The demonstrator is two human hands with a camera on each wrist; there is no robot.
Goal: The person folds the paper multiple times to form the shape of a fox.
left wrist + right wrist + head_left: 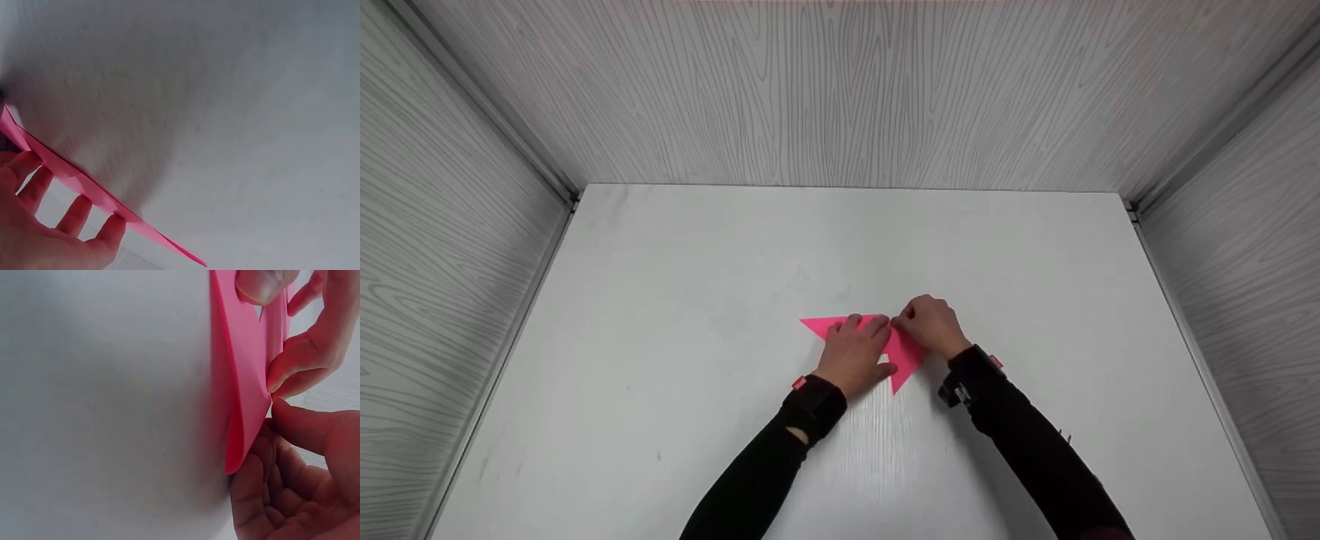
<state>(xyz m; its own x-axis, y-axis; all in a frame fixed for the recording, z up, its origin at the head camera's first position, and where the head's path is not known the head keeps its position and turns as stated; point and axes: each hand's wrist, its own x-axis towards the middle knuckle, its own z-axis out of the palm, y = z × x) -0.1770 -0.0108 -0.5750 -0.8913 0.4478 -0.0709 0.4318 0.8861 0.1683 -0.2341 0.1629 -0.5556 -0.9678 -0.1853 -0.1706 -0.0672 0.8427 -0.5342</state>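
A folded sheet of bright pink paper (906,358) lies near the middle of the white table, with pointed corners at its left and toward the person. Spread over its left part, the left hand (855,356) presses it down with the fingertips, and the thumb rests beside the lower flap. At the upper edge the right hand (934,326) pinches the paper between thumb and curled fingers. In the right wrist view a rounded, uncreased fold shows in the paper (247,365) next to that pinch. The left wrist view shows the fingertips along the paper strip (152,232).
The white tabletop (697,262) stretches out on all sides of the paper. Grey wood-grain panels stand at the back (840,97), the left (442,225) and the right (1245,247). Both wrists carry black strapped-on cameras.
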